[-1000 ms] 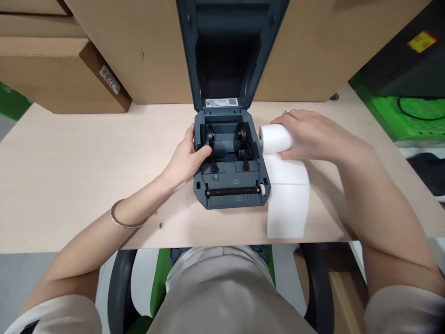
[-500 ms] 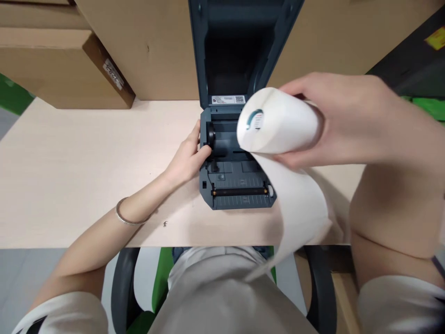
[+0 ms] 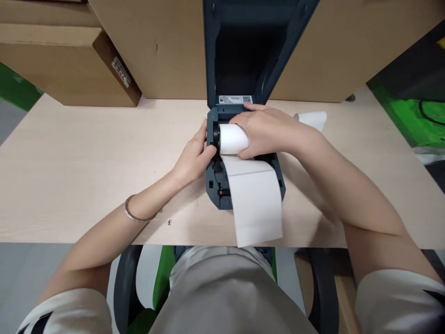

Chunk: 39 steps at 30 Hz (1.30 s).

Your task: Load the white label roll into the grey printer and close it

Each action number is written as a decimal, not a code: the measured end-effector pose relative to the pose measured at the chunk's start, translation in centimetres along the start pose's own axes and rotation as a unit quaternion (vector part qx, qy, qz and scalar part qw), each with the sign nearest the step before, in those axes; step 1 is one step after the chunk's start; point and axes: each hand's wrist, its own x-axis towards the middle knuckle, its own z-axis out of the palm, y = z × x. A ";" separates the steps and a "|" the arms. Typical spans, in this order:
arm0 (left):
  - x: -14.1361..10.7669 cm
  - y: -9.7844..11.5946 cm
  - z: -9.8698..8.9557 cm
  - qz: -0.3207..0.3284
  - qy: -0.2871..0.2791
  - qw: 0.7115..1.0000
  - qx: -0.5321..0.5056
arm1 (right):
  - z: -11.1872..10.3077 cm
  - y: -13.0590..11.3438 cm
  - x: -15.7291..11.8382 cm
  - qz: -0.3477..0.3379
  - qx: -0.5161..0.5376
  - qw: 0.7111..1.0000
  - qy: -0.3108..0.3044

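A dark blue-grey label printer (image 3: pixel 212 185) stands on the table with its lid (image 3: pixel 212 55) raised. My left hand (image 3: pixel 194 155) grips the printer's left side, thumb over the rim and fingers along the outer wall. In the printer's bay sits a roll of white labels (image 3: pixel 232 139), its left end against the black round holder (image 3: pixel 216 135). My right hand (image 3: pixel 262 130) is wrapped over the roll from the right, hiding its right end. From the roll a loose label strip (image 3: pixel 257 204) runs toward me, over the printer's front and down to the table edge.
Behind the printer stands a large cardboard box (image 3: pixel 174 55); another cardboard box (image 3: pixel 62 69) lies at the back left. A curled piece of white paper (image 3: pixel 313 119) rests beyond my right forearm. The table's front edge and a chair armrest (image 3: pixel 127 283) are close to me.
My right hand has carried the label roll down and left into the printer's bay. The strip now lies across the printer's front. My left hand keeps its hold.
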 end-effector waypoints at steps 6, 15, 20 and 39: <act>0.0 0.2 0.0 0.001 -0.003 1.000 -0.002 | 0.1 -0.3 -1.6 0.001 0.014 1.000 0.022; -0.2 0.2 0.0 -0.004 0.002 1.000 0.004 | 2.7 -9.9 -10.6 -0.053 -0.009 0.987 0.154; 0.0 0.2 0.1 0.020 0.003 1.000 -0.010 | 5.1 -11.3 -11.0 -0.050 -0.052 0.979 0.188; 0.0 -2.3 0.5 0.024 0.000 0.997 -0.075 | 3.1 -11.2 -11.9 -0.068 -0.071 0.978 0.184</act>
